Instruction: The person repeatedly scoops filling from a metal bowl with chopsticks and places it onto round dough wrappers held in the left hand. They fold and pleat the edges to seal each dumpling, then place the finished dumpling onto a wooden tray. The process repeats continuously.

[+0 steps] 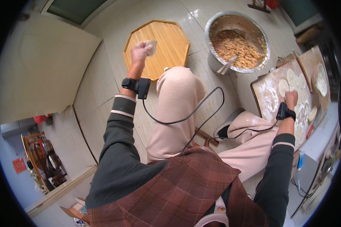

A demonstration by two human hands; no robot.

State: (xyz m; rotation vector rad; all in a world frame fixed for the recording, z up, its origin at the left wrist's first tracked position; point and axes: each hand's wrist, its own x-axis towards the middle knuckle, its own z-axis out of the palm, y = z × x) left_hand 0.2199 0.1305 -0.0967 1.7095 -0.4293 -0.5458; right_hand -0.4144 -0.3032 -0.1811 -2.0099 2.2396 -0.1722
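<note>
My left hand (pixel 141 51) is raised over an octagonal bamboo tray (pixel 167 39), holding a thin, pale dough wrapper (pixel 152 47); some blur hides the fingertips. A small pale piece (pixel 166 69) shows at the tray's near edge, partly behind my knee. Off to the right, my right hand (pixel 292 98) reaches down onto a floured board (pixel 268 92), fingers curled over the round dough wrappers (pixel 291 76) spread there. Whether it grips one is hidden. A deep metal pot (pixel 216 61) between tray and board contains minced filling (pixel 236 48) with a metal spoon handle (pixel 228 64) sticking out.
A rolling pin (pixel 302 71) lies along the board, with a bowl of flour (pixel 321 80) beyond it. A black cable (pixel 184 122) loops across my lap between the wrist devices. Left stands a large pale panel (pixel 45 68); a grey-white cabinet (pixel 319 142) is at right.
</note>
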